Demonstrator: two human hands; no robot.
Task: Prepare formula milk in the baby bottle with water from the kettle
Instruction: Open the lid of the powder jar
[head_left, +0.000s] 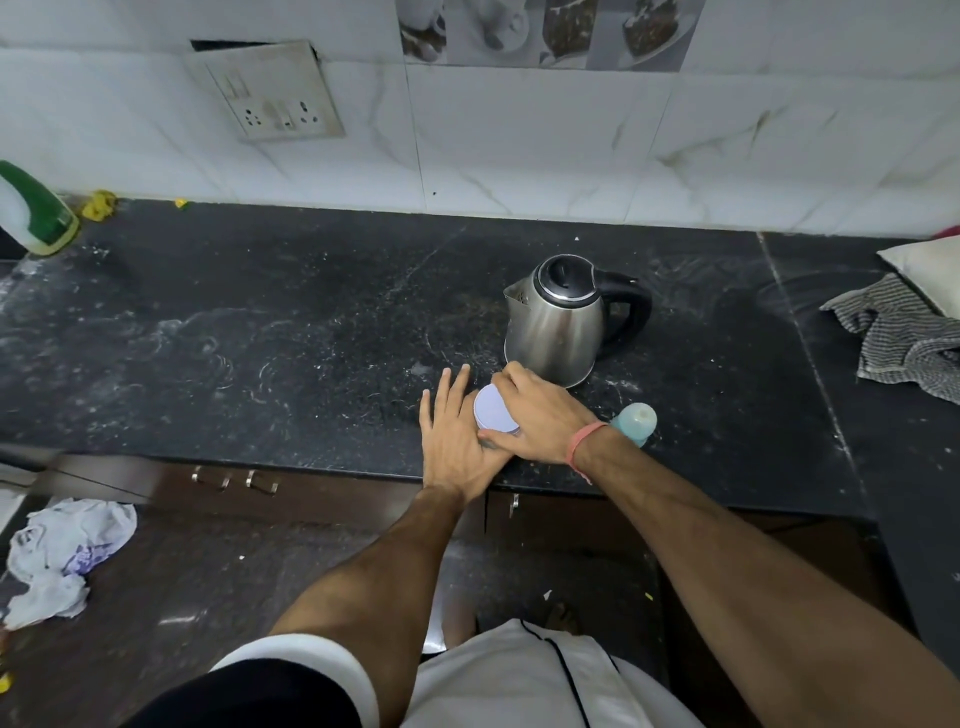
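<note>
- Right hand (540, 415): fingers + thumb curled round a small round container w/ pale lilac lid (497, 414), gripping it from the side nearest the kettle; red thread band on the wrist.
- Left hand (454, 434): fingers straight, spread, lying flat against the container's far side from the kettle; grips nothing.
- Container sits on the black counter (260, 338), just in front of the kettle, near the counter's front edge; its body is mostly hidden by both hands.
- Steel kettle (566, 317): upright, lid closed, black handle pointing away from the hands, spout toward the left.
- Baby bottle (638, 422), pale blue: in front of the kettle and to its right, partly hidden behind the right wrist; can't tell if capped.
- Striped grey cloth (904, 338) well right of the kettle.
- Green-and-white bottle (34, 210) far left of the kettle, by the tiled wall.
- Socket plate (270, 96) on the wall, up-left of the kettle.
- Crumpled plastic bag (62, 556) on the floor, well left of the kettle.
</note>
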